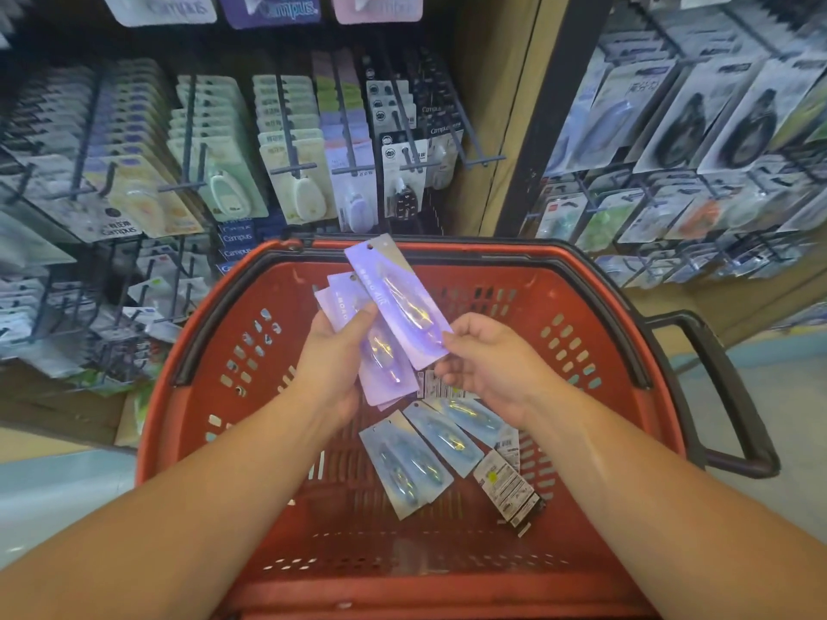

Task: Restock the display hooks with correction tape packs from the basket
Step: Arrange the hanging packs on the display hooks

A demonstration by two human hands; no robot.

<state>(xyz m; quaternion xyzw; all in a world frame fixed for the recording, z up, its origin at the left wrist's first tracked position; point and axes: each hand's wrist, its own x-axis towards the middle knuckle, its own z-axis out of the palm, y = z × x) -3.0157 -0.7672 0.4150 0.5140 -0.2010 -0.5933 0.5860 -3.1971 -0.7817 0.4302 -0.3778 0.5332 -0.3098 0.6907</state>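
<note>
Over the red basket, my left hand grips a fanned stack of purple correction tape packs. My right hand pinches the lower corner of the top purple pack, which lies tilted across that stack. Several blue-grey packs lie on the basket floor beneath my hands, beside a face-down pack showing a printed back. The display hooks stand beyond the basket, most loaded with packs.
A bare hook sticks out at the right end of the near rack. A second rack of packs fills the right side past a wooden post. The basket's black handle hangs to the right.
</note>
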